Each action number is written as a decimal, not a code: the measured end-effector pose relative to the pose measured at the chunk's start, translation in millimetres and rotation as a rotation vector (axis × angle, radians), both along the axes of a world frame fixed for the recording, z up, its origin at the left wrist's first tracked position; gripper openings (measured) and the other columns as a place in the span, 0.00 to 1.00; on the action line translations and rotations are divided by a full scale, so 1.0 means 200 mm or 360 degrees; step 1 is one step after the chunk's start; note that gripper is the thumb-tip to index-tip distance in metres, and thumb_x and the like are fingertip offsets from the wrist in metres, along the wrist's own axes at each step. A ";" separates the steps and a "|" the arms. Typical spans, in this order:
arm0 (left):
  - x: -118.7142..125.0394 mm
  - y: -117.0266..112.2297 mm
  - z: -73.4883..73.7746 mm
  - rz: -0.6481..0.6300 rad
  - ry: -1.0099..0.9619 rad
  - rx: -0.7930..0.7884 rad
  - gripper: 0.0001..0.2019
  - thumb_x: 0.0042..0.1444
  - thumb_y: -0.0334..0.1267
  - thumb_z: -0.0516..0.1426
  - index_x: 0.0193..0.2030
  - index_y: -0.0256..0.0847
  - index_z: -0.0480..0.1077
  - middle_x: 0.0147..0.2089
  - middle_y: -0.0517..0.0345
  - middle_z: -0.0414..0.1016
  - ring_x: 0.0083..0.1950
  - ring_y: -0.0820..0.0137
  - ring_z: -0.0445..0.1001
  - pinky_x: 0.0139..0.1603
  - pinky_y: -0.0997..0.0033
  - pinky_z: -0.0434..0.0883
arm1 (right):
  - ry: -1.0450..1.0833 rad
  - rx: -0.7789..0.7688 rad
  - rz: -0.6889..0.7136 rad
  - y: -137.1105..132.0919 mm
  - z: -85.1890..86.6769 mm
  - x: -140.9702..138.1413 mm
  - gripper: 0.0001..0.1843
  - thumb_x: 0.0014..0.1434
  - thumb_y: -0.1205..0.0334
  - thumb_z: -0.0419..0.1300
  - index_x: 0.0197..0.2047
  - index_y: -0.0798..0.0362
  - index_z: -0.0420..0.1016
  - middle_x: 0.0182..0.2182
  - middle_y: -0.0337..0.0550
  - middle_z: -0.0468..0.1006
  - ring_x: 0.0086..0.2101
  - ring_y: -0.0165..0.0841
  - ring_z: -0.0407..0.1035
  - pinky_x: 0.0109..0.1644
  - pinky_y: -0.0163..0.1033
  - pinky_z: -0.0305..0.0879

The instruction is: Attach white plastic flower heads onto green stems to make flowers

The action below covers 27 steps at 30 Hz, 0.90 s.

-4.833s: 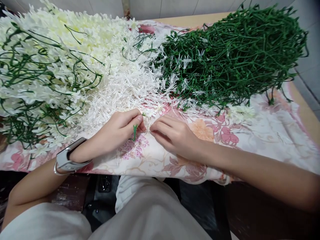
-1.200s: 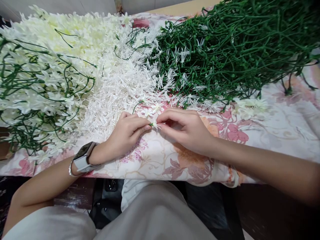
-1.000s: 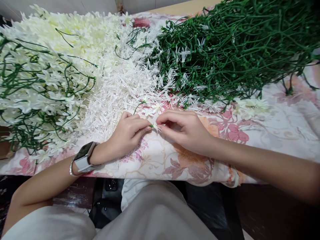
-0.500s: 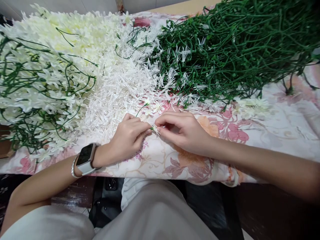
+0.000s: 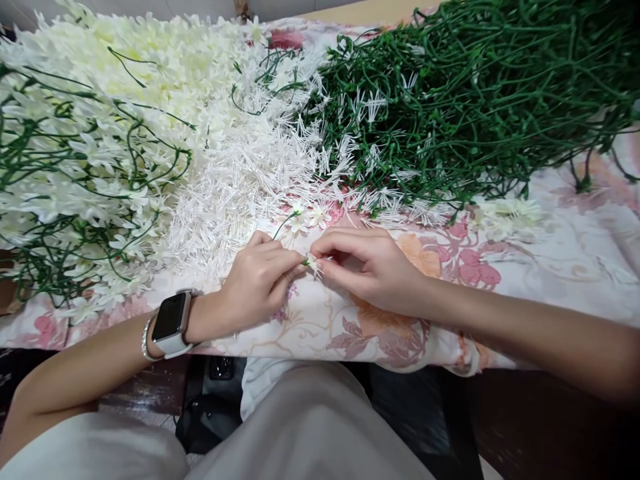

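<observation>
My left hand (image 5: 263,277), with a watch on its wrist, pinches a green artificial flower stem (image 5: 285,223). One end of the stem rises behind the fingers, and the other tip sticks out past the thumb and forefinger. At that tip sits a small white flower (image 5: 313,264). My right hand (image 5: 367,267) is closed in a pinch at this flower, thumb and forefinger on its petals. Just beyond the hands, loose white petals (image 5: 317,215) lie on the flowered cloth (image 5: 300,327).
Finished-looking white flowers on green stems (image 5: 100,153) are heaped at the left. Thin white stamens (image 5: 230,190) form a pile in the middle. A large mound of bare green stems (image 5: 465,107) fills the back right, with a few white petals (image 5: 510,217) in front of it.
Both hands stay almost in place, still pinched at the stem tip and its flower. The view has shifted very slightly.
</observation>
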<state>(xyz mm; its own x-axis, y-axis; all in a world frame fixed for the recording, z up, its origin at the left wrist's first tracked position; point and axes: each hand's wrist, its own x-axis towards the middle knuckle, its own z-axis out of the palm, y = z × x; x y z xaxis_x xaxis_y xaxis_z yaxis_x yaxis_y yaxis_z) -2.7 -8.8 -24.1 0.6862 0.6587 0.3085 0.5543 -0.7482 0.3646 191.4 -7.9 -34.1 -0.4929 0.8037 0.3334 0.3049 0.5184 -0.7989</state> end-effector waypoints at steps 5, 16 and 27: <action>0.00 0.00 -0.01 0.0006 -0.0004 0.0004 0.12 0.60 0.31 0.49 0.27 0.36 0.68 0.21 0.59 0.68 0.24 0.72 0.64 0.31 0.69 0.59 | 0.0023 -0.0062 -0.0005 0.00 0.00 0.00 0.06 0.53 0.74 0.55 0.31 0.56 0.71 0.24 0.36 0.71 0.25 0.23 0.62 0.30 0.30 0.58; 0.00 -0.01 0.00 0.0015 -0.0086 -0.0014 0.13 0.60 0.31 0.49 0.25 0.37 0.67 0.20 0.60 0.67 0.24 0.73 0.64 0.31 0.69 0.59 | 0.0072 -0.0164 0.0032 0.00 0.01 0.00 0.05 0.54 0.73 0.56 0.30 0.57 0.72 0.24 0.37 0.72 0.25 0.23 0.62 0.30 0.30 0.58; 0.00 -0.01 0.04 0.0054 -0.0100 -0.0127 0.08 0.62 0.31 0.49 0.38 0.38 0.69 0.28 0.60 0.73 0.30 0.73 0.67 0.39 0.67 0.59 | 0.0413 -0.0466 -0.0007 -0.01 0.02 0.00 0.03 0.54 0.70 0.55 0.32 0.54 0.68 0.28 0.38 0.70 0.29 0.26 0.65 0.33 0.32 0.62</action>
<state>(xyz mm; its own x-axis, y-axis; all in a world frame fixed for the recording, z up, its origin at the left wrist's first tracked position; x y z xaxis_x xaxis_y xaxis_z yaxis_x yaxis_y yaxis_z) -2.6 -10.1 -15.1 0.6440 0.7056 0.2957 0.5531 -0.6965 0.4572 190.6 -9.8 -30.9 -0.4190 0.8851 0.2025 0.0751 0.2560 -0.9638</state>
